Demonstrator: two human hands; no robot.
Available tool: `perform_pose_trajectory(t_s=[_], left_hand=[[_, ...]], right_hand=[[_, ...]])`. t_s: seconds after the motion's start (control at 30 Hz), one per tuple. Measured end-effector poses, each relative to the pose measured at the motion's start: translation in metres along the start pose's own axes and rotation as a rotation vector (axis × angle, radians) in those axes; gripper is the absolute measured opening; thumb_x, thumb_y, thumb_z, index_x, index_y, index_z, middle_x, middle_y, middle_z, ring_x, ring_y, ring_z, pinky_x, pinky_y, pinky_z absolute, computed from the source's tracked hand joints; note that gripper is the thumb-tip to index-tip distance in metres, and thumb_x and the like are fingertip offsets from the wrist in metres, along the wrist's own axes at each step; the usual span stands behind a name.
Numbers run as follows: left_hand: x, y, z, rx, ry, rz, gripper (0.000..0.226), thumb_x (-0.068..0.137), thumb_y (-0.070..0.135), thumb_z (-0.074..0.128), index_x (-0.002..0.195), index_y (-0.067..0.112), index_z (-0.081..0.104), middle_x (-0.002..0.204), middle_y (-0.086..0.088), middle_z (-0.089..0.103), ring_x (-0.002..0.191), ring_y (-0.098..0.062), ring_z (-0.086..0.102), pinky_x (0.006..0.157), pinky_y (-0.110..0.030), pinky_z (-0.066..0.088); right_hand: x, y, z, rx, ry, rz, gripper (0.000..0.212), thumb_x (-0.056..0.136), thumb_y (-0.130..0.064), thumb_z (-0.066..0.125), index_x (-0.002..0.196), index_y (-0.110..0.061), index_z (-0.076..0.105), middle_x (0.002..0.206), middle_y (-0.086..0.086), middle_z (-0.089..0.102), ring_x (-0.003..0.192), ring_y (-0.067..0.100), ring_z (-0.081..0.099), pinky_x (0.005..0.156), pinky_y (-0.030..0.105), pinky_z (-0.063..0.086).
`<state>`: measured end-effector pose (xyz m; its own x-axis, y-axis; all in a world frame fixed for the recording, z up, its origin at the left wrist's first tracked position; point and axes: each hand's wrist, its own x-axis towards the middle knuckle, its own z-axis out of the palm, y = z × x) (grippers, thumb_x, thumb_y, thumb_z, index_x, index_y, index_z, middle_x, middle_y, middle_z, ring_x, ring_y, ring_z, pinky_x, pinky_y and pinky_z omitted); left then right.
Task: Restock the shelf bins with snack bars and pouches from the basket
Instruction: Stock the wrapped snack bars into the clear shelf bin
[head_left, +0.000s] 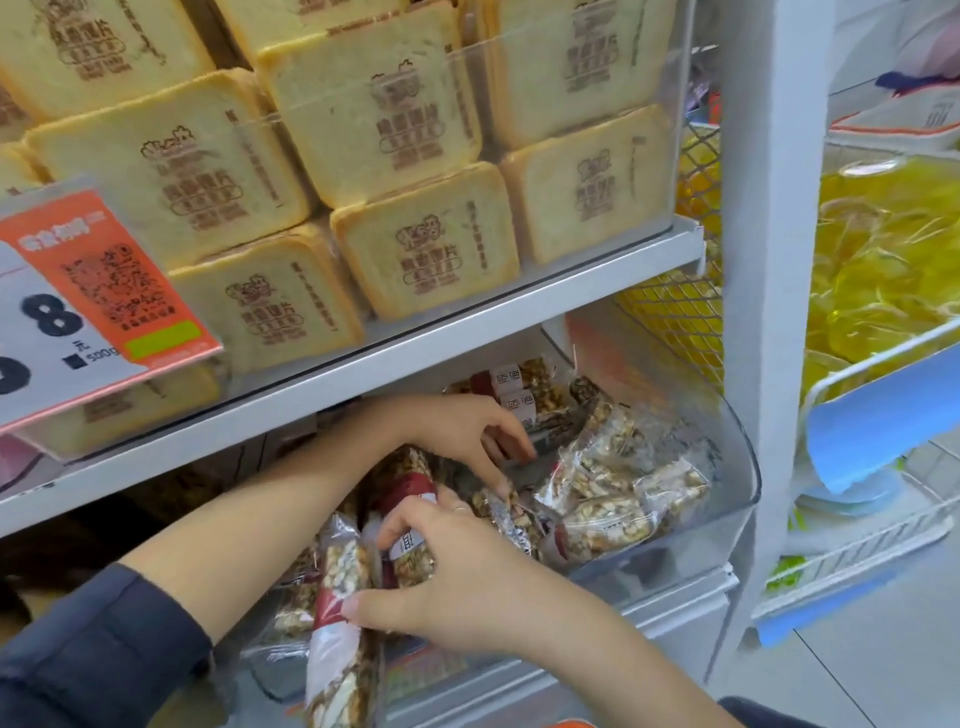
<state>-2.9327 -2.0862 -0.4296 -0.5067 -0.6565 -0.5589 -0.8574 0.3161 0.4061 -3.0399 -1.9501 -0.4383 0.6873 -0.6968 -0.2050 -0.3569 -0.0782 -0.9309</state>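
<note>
1. Head view: I take the clear shelf bin (727, 499) as my landmark. It sits under the white shelf (467, 332) that carries the bread-slice packs (426, 260), and it already holds a loose heap of nut snack bars (613, 499).
2. My right hand (467, 587), at the bin's near left corner, has its fingers curled round a bundle of bars (343, 582); the thumb pinches the red band of the front one.
3. My left hand (457, 431) reaches deeper into the bin, fingers bent down and touching bars there. I can't tell whether it grips one or only parts them.
4. I judge the step is laying this bundle in. To do it well I would clear a gap with the left hand, then slide the bars in flat, labels up.
5. The basket is not in view.
</note>
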Motion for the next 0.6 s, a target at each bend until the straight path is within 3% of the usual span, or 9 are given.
perform_pose_trajectory(t_s=[0.07,0.17,0.23,0.33,0.47,0.6], left_hand=[[0.001,0.002,0.001,0.095,-0.073,-0.002,0.054,0.077,0.024,0.077,0.128,0.019,0.058,0.127,0.006,0.057,0.110,-0.006,0.054,0.091,-0.014,0.044],[0.004,0.000,0.002,0.110,-0.118,-0.001,0.051,0.077,0.024,0.077,0.125,0.017,0.061,0.124,0.005,0.060,0.107,-0.006,0.055,0.091,-0.016,0.046],[0.003,-0.002,0.002,0.090,-0.097,0.016,0.045,0.076,0.023,0.078,0.118,0.014,0.064,0.115,0.006,0.064,0.102,-0.005,0.059,0.095,-0.026,0.048],[-0.002,-0.006,0.001,0.024,-0.062,0.031,0.035,0.075,0.017,0.079,0.105,0.010,0.063,0.096,0.010,0.066,0.084,-0.001,0.061,0.088,-0.027,0.051],[-0.004,-0.011,0.000,-0.006,-0.015,0.030,0.034,0.074,0.016,0.079,0.103,0.010,0.062,0.098,-0.001,0.067,0.079,-0.005,0.060,0.083,-0.028,0.052],[-0.002,-0.013,0.001,0.002,-0.002,0.033,0.034,0.075,0.016,0.079,0.104,0.012,0.062,0.104,-0.006,0.067,0.072,0.007,0.058,0.080,-0.023,0.051]], right_hand=[[0.001,-0.004,0.002,0.022,0.009,0.035,0.039,0.081,-0.045,0.066,0.117,-0.040,0.050,0.159,-0.004,0.001,0.139,0.016,0.026,0.090,0.029,0.032],[0.001,-0.008,0.005,0.022,0.055,0.050,0.038,0.079,-0.042,0.064,0.116,-0.043,0.054,0.153,-0.008,0.013,0.115,0.013,0.040,0.085,0.028,0.037],[0.002,-0.008,0.006,0.013,0.064,0.040,0.036,0.078,-0.043,0.065,0.112,-0.043,0.053,0.150,-0.009,0.015,0.107,0.012,0.042,0.085,0.028,0.040],[0.004,-0.006,0.007,-0.004,0.073,-0.002,0.043,0.078,-0.042,0.065,0.115,-0.046,0.044,0.139,-0.007,0.027,0.110,0.012,0.046,0.093,0.032,0.045],[0.001,-0.008,0.008,0.004,0.062,-0.059,0.052,0.079,-0.036,0.060,0.117,-0.061,0.034,0.135,-0.004,0.029,0.098,0.020,0.055,0.085,0.036,0.050],[-0.002,-0.011,0.013,-0.062,0.091,-0.054,0.043,0.084,-0.038,0.053,0.114,-0.062,0.034,0.152,0.001,0.014,0.058,0.015,0.047,0.086,0.044,0.051]])
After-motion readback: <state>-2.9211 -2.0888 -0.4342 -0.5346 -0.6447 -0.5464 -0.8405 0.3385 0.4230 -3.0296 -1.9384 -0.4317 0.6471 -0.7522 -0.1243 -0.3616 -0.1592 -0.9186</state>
